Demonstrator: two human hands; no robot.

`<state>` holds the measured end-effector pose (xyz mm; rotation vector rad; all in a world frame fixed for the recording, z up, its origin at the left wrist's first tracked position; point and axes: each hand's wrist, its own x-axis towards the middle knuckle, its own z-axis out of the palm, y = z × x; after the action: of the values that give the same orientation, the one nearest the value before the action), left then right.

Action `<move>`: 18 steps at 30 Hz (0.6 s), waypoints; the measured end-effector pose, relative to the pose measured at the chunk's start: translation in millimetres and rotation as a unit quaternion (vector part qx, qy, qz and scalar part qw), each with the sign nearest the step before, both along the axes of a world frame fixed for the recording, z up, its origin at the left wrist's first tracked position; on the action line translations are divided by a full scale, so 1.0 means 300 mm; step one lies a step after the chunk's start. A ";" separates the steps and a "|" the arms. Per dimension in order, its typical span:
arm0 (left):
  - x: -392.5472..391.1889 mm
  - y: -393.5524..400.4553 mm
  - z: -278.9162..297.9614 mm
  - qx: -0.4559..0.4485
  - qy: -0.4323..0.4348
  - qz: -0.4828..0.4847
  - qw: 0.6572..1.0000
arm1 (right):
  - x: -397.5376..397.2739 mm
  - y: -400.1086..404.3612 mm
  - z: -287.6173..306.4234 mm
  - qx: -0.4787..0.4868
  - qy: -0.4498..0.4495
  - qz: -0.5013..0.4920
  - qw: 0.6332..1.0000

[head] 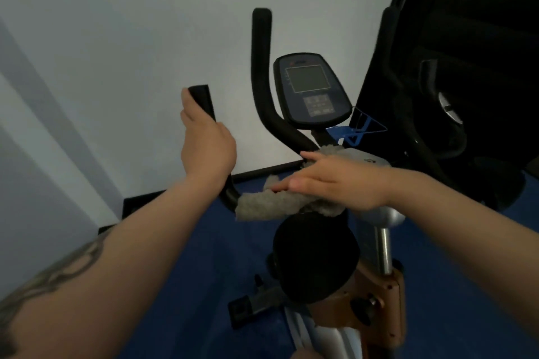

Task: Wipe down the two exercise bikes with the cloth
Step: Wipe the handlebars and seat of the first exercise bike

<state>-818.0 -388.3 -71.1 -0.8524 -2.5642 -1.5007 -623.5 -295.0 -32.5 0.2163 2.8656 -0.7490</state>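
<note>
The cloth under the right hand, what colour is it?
Grey cloth, seen in the head view.

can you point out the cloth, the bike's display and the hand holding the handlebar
cloth (262, 205), head view, on its grey fluffy left end
display (306, 79), head view, on the middle of the screen
left hand (205, 143), head view, on the back of the hand gripping the handlebar (204, 99)

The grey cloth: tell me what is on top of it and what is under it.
The right hand lies flat on the grey cloth, fingers straight. Under it, the black handlebar emerges at the cloth's left end; the part beneath is covered, so I cannot see it.
</note>
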 end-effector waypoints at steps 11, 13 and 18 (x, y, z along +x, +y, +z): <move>-0.011 -0.001 0.008 0.021 -0.013 -0.022 0.999 | -0.143 -0.038 -0.065 0.034 -0.135 0.072 0.988; -0.016 -0.007 0.009 0.055 -0.031 -0.043 0.997 | -0.132 -0.020 -0.058 0.053 -0.166 0.081 0.981; -0.035 -0.009 0.008 0.132 -0.109 -0.071 0.983 | -0.260 -0.104 -0.091 -0.065 -0.161 0.021 0.985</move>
<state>-828.6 -391.1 -68.8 -0.8950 -2.4044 -2.0261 -701.4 -326.4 -59.9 0.2346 2.5013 -0.8064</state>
